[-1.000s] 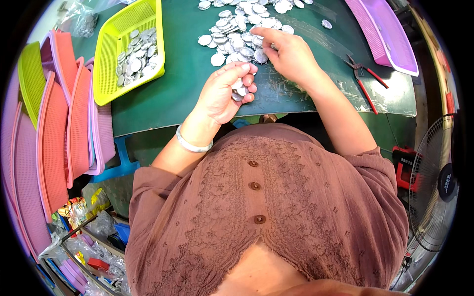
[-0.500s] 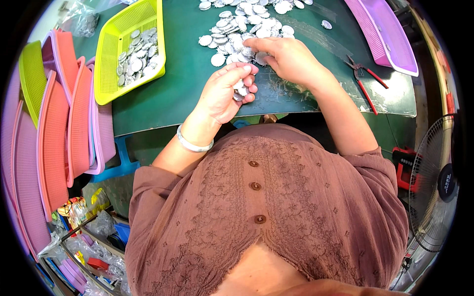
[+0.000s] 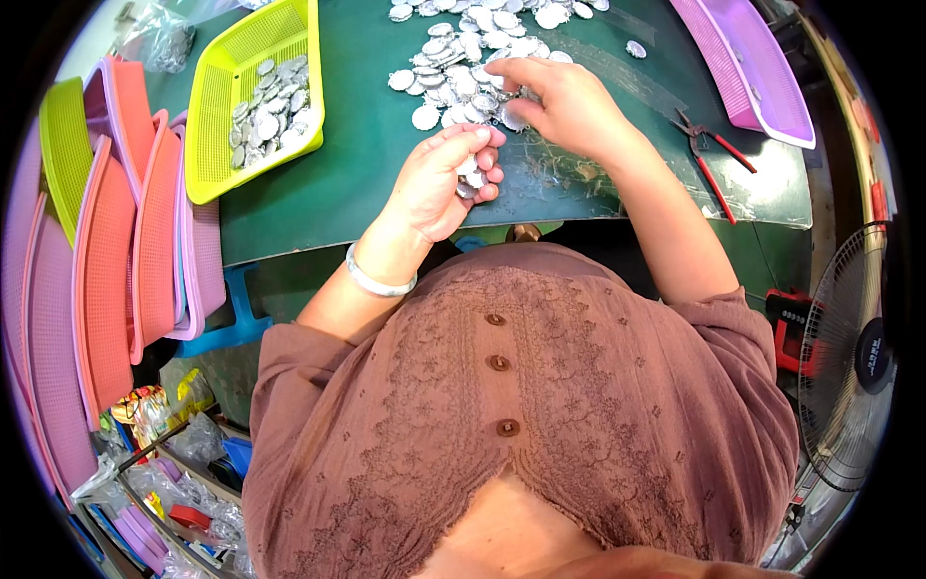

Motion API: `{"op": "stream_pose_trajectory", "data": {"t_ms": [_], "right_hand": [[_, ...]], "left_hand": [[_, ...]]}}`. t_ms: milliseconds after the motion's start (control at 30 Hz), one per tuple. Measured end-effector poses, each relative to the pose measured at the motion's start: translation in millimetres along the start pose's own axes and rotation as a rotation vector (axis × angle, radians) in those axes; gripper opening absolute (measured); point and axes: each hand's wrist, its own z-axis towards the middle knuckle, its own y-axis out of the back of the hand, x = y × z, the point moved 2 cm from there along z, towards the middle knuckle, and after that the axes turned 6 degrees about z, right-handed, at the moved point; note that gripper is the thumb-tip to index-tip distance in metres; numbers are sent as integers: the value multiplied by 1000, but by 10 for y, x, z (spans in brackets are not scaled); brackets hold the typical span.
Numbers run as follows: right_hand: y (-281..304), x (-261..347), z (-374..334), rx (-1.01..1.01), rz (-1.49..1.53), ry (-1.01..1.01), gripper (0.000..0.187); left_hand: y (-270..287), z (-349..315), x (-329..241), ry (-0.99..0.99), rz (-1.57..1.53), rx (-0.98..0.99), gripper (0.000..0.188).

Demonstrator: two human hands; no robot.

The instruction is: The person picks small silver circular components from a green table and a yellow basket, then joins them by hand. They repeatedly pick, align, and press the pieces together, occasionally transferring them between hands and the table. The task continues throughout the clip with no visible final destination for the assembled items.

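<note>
Silvery round metal discs with scalloped edges lie in a loose pile (image 3: pixel 473 72) on the green table (image 3: pixel 367 183). My left hand (image 3: pixel 444 179) is closed around several such discs (image 3: pixel 470 180), held just above the table's near edge, thumb on top. Over the right side of the pile reaches my right hand (image 3: pixel 569 106), its fingers curved and spread from the thumb. Discs lie under and beside its fingertips; whether the fingers touch one is hard to see. A yellow-green basket (image 3: pixel 210 116) at the left holds more of these discs.
Red-handled pliers (image 3: pixel 716 164) rest on the table to the right, near a purple basket (image 3: pixel 714 72). One lone disc (image 3: pixel 636 48) lies apart. Stacked pink and purple baskets (image 3: pixel 106 270) stand at the left; a fan (image 3: pixel 844 357) is at the right.
My right hand has shifted slightly up and away from my left hand, and its fingers have spread from the thumb. The left hand still holds its discs in the same spot.
</note>
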Motion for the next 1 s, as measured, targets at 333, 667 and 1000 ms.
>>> {"op": "stream_pose_trajectory", "data": {"t_ms": [333,667,1000], "right_hand": [[-120,129,65,102,-194,33,38],[-143,15,75,-82,38,-22,39],[107,145,31,41,889,-506,40]], "left_hand": [[14,-16,-8,3,-10,-11,15],[23,-13,-14,-6,-20,-5,17],[6,-20,-15,-75,37,-72,18]]}}
